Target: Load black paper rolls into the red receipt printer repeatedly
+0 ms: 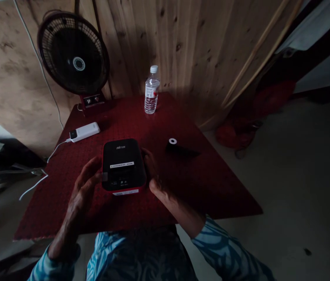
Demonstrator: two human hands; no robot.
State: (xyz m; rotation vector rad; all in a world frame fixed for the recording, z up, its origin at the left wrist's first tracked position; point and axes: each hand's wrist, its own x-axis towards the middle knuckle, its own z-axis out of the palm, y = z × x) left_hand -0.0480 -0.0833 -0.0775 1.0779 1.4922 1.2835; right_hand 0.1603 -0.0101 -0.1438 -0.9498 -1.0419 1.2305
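**Printer cupped between both hands, roll lying out**

On my head feed, the left hand [82, 188] and right hand [155, 176] are cupping a black-and-red portable printer [123, 166] over the red-covered desk [211, 187], fingers curving against its sides; I can't tell how firmly. A dark roll [176, 146] is lying apart, still outside the printer. Both forearms are angling inward.

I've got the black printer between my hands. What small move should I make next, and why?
Probably keep the black printer steady with your left hand and reach your right hand toward the roll with the white core: both hands are at the printer's sides, and the roll lies apart on the red tablecloth.
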